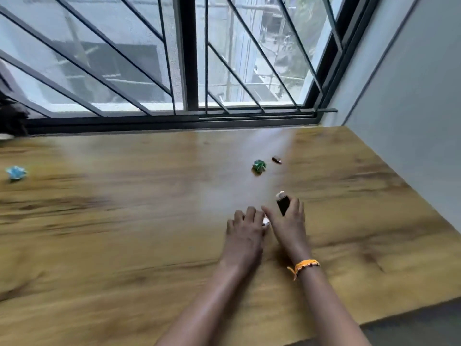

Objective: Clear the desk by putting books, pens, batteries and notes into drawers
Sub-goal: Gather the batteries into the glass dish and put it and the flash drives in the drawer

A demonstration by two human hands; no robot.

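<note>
Right hand [289, 222] grips a black battery [283, 204] mid-frame; left hand [245, 229] beside it curls over something small and white on the bench [124, 221].

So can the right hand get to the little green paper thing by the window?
Probably yes. The right hand already grips a dark battery, so its grip is busy, but the desk between it and the green paper thing lies bare, with only a small brown piece beside it.

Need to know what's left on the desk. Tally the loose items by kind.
Batteries: 3, one in the right hand at, one under the left hand at, one far at
Crumpled notes: 2, green, blue
Total: 5
</note>
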